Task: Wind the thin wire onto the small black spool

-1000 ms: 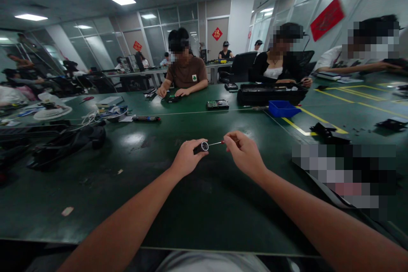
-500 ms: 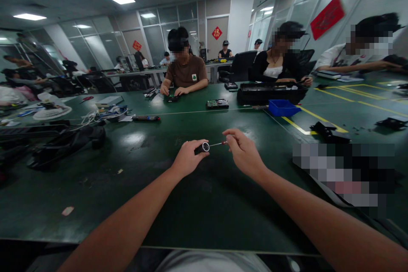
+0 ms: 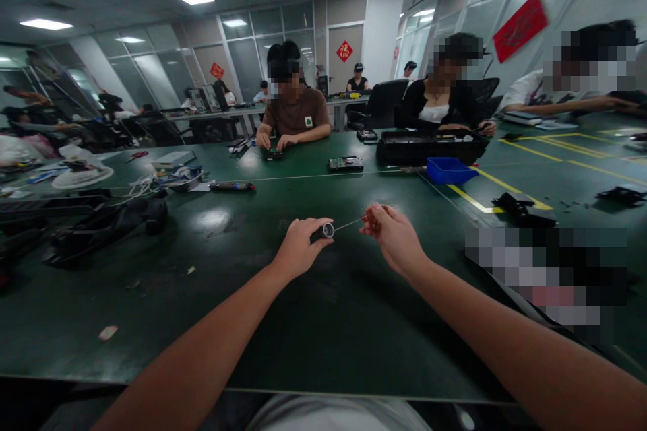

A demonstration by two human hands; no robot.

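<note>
My left hand (image 3: 299, 246) is closed around a small black cylinder (image 3: 327, 231) with a pale ring at its round end, which faces the right. In my right hand (image 3: 391, 236) is a thin screwdriver (image 3: 348, 223), its reddish handle mostly hidden by the closed fingers. The metal shaft runs leftward and its tip meets, or lies just beside, the ringed end of the cylinder; I cannot tell which. Both hands are held above the green table (image 3: 323, 323).
Ahead lie a hard drive (image 3: 346, 163), a blue tray (image 3: 451, 170) and a long black casing (image 3: 430, 147). A pen-like tool (image 3: 232, 186) and black parts (image 3: 111, 229) are on the left. Across the table a person in a brown shirt (image 3: 298, 114) works on a small device.
My right hand has turned and its fingers have curled further around the screwdriver handle. The cylinder in my left hand has shifted slightly to the right.
</note>
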